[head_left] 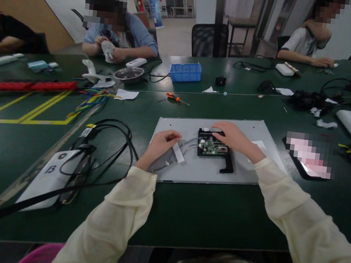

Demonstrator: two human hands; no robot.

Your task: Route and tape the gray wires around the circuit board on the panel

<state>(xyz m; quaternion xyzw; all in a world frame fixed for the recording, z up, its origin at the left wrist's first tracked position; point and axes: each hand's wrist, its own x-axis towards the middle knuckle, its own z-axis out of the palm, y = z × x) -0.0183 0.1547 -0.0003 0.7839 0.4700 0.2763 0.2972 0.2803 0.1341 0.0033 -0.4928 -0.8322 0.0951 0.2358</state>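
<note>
A grey flat panel (240, 178) lies on the table in front of me. On it sits a black plastic bracket (229, 163) around a green circuit board (211, 147). My right hand (231, 135) grips the bracket's upper edge, thumb and fingers on either side. To the left, my left hand (163, 143) is closed in a pinch at the upper end of a white tape strip (178, 153). Thin grey cables (190, 143) run from the board leftward beneath the strip. A white label (258, 145) lies partly behind my right wrist.
An orange-handled screwdriver (173, 97) lies beyond the panel, with a blue basket (185, 72) farther back. A phone (308, 158) is at right. A white power bank (51, 178) and looped black cables (127, 132) are at left. Co-workers sit across the table.
</note>
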